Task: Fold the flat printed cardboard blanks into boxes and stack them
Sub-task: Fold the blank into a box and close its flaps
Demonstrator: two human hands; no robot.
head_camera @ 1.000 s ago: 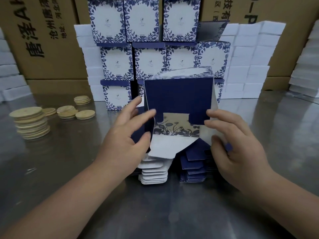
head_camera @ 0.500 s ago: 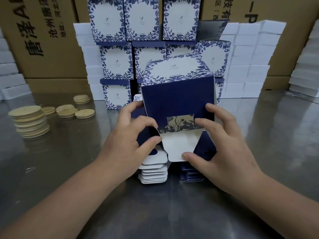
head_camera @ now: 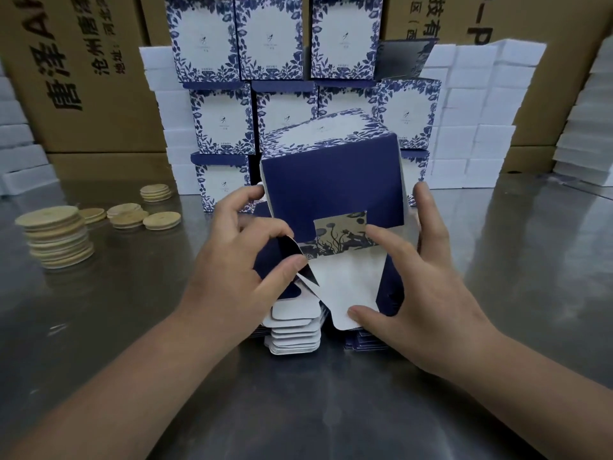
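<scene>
Holds a half-folded box (head_camera: 331, 180) up over a steel table (head_camera: 331, 400), bottom end turned toward the camera, navy panel facing, white-and-blue leaf print on the upper side. Pinches a small dark side flap (head_camera: 293, 250) between thumb and forefinger of the left hand (head_camera: 238, 277), with the remaining fingers curled near the box's left edge. Clamps the right hand (head_camera: 421, 287) on the other side: forefinger pressed on the printed strip in the middle of the bottom, thumb under the rounded end of the white flap (head_camera: 345, 287), other fingers up along the right edge. Hands apart, one at each side of the box, both gripping it. Just beneath, on the table: a pile of flat blanks (head_camera: 293, 336), white rounded tabs showing at the left, navy layers at the right. Behind, finished boxes (head_camera: 222, 121) stacked in rows in front of white foam blocks (head_camera: 474, 127) and brown cartons (head_camera: 83, 78). Off to the left, well apart from the box, several stacks of round wooden discs (head_camera: 56, 237).
</scene>
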